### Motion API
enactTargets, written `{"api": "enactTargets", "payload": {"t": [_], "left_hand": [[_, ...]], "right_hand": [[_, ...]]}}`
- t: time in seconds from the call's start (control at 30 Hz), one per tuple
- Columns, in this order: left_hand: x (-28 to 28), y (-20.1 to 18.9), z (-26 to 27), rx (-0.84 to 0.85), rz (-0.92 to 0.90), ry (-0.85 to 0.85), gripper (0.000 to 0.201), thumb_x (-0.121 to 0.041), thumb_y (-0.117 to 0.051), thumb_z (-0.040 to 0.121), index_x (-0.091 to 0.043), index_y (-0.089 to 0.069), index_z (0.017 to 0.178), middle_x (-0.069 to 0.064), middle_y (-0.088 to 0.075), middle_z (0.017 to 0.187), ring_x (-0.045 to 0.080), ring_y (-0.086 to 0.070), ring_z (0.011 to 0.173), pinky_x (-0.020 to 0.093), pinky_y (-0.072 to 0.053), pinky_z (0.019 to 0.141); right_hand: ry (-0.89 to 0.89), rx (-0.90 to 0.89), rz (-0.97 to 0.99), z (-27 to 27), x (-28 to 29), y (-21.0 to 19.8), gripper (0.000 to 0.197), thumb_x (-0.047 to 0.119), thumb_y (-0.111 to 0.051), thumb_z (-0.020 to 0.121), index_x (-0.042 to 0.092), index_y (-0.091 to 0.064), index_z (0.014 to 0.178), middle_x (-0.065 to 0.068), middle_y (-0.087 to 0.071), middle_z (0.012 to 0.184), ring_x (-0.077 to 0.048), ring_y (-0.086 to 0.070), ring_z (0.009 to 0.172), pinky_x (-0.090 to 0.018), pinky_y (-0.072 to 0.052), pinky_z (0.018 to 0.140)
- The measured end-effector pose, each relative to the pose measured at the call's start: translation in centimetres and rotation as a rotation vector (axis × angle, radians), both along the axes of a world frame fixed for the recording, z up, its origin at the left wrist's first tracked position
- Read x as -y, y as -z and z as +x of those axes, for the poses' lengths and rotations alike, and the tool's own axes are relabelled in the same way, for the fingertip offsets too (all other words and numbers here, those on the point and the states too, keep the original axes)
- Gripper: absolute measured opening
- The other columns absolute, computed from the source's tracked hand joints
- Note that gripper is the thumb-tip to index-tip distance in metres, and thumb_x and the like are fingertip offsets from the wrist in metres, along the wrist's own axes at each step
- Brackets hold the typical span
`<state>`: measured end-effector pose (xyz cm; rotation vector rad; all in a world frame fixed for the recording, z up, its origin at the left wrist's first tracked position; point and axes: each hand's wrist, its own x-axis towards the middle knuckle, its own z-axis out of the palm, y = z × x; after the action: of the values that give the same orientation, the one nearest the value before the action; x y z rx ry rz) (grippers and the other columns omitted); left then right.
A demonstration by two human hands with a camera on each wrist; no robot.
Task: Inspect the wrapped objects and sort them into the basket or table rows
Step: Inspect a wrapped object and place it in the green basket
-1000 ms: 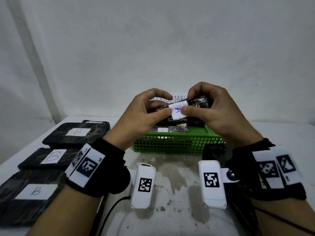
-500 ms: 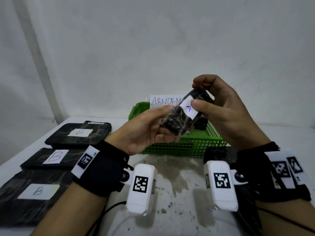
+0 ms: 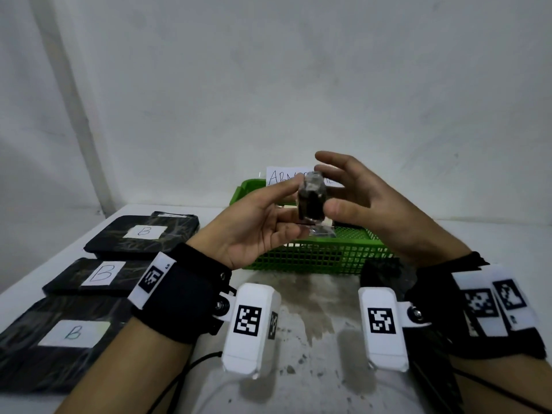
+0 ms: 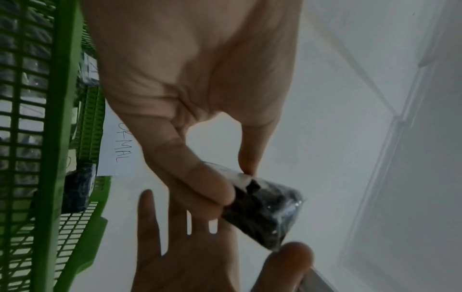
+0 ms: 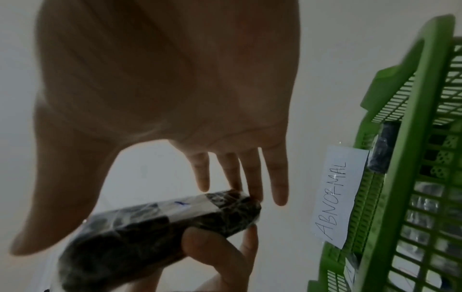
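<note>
A small black plastic-wrapped object (image 3: 311,201) with a white label stands on end in the air above the green basket (image 3: 316,258). My left hand (image 3: 294,209) pinches its lower part between thumb and fingers. My right hand (image 3: 328,188) is spread wide, straight fingertips touching the object's top end and the thumb resting by its side. The left wrist view shows the object (image 4: 265,213) in that pinch, with the label partly under the thumb. In the right wrist view the object (image 5: 150,233) lies below my straight fingers (image 5: 252,177).
A paper sign reading ABNORMAL (image 3: 283,176) stands on the basket's far rim, and wrapped pieces (image 3: 322,231) lie inside. Three flat black packages labelled B (image 3: 143,234) (image 3: 98,276) (image 3: 59,339) form a row on the left of the white table. Another dark package (image 3: 385,270) lies under my right wrist.
The object turned from label-forward to standing on end. My right hand gave up its pinch and spread its fingers, while my left hand took over the hold.
</note>
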<state>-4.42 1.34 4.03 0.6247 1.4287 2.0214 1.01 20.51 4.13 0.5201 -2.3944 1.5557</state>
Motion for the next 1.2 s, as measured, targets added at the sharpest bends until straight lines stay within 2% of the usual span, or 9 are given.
{"api": "enactTargets", "payload": {"t": [0.17,0.33,0.43,0.53,0.73,0.9,1.03,1.13,1.2], "left_hand": [[-0.3,0.1,-0.1,-0.023,-0.089,-0.081,0.047,-0.048,-0.056,0.093,-0.010,-0.065,0.118,0.010,-0.070,0.074,0.013,-0.065,0.051,0.016,-0.053,0.046],[-0.5,0.3,0.1,-0.021,-0.110,-0.111,0.036,-0.046,-0.055,0.094,-0.013,-0.065,0.104,0.008,-0.070,0.069,0.013,-0.065,0.050,0.016,-0.054,0.047],[-0.4,0.2,0.2,-0.011,-0.098,-0.125,0.029,-0.043,-0.055,0.095,-0.017,-0.065,0.103,0.008,-0.070,0.068,0.014,-0.066,0.052,0.016,-0.054,0.049],[-0.3,0.1,0.1,-0.008,-0.090,-0.136,0.037,-0.042,-0.057,0.095,-0.014,-0.065,0.118,0.007,-0.069,0.070,0.013,-0.066,0.054,0.015,-0.053,0.049],[-0.5,0.2,0.0,-0.035,-0.057,-0.148,0.035,-0.042,-0.056,0.095,-0.014,-0.069,0.110,0.007,-0.071,0.071,0.011,-0.067,0.054,0.015,-0.054,0.050],[-0.3,0.3,-0.2,-0.104,-0.021,-0.116,0.033,-0.041,-0.061,0.085,-0.014,-0.069,0.102,0.004,-0.073,0.075,0.011,-0.068,0.062,0.019,-0.058,0.067],[0.1,0.3,-0.4,-0.176,0.011,-0.097,0.043,-0.038,-0.066,0.078,-0.014,-0.065,0.113,0.008,-0.071,0.097,0.014,-0.067,0.078,0.022,-0.060,0.069],[0.6,0.1,-0.5,-0.228,0.017,-0.082,0.046,-0.032,-0.064,0.083,-0.013,-0.060,0.125,0.009,-0.069,0.101,0.015,-0.068,0.078,0.022,-0.057,0.065],[0.6,0.1,-0.5,-0.278,-0.006,-0.059,0.043,-0.029,-0.065,0.086,-0.017,-0.060,0.127,0.007,-0.070,0.100,0.015,-0.068,0.077,0.022,-0.056,0.065]], "right_hand": [[-0.018,0.122,-0.130,-0.4,0.6,0.4,0.088,0.059,-0.070,0.068,0.034,-0.044,0.147,0.003,-0.060,0.143,-0.012,-0.067,0.120,-0.042,-0.054,0.103],[0.025,0.110,-0.228,-0.8,1.3,0.8,0.081,0.044,-0.072,0.070,0.032,-0.040,0.143,0.006,-0.077,0.108,-0.010,-0.074,0.099,-0.027,-0.054,0.088],[0.068,0.067,-0.253,-0.9,1.4,0.9,0.091,0.046,-0.077,0.061,0.031,-0.039,0.143,0.006,-0.070,0.120,-0.011,-0.072,0.106,-0.033,-0.055,0.096],[0.102,0.032,-0.227,-0.7,1.2,0.8,0.089,0.050,-0.082,0.058,0.037,-0.042,0.136,0.009,-0.068,0.127,-0.015,-0.070,0.111,-0.043,-0.053,0.102],[0.131,-0.019,-0.174,-0.7,1.3,0.7,0.086,0.052,-0.082,0.054,0.037,-0.042,0.129,0.013,-0.067,0.128,-0.004,-0.071,0.092,-0.030,-0.053,0.083],[0.092,-0.049,-0.164,-0.7,0.8,0.7,0.097,0.043,-0.088,0.052,0.038,-0.039,0.136,0.014,-0.054,0.144,-0.010,-0.063,0.124,-0.031,-0.056,0.093],[0.034,-0.035,-0.161,-0.4,0.7,0.4,0.101,0.049,-0.083,0.058,0.048,-0.033,0.146,0.015,-0.034,0.160,-0.004,-0.047,0.139,-0.030,-0.047,0.109],[0.078,-0.021,-0.289,-0.7,0.8,0.2,0.088,0.060,-0.071,0.070,0.039,-0.038,0.149,0.009,-0.048,0.153,-0.008,-0.057,0.131,-0.039,-0.049,0.110],[0.104,-0.023,-0.314,-0.9,0.6,0.1,0.080,0.054,-0.071,0.077,0.032,-0.043,0.148,0.005,-0.062,0.141,-0.011,-0.064,0.123,-0.042,-0.051,0.106]]}}
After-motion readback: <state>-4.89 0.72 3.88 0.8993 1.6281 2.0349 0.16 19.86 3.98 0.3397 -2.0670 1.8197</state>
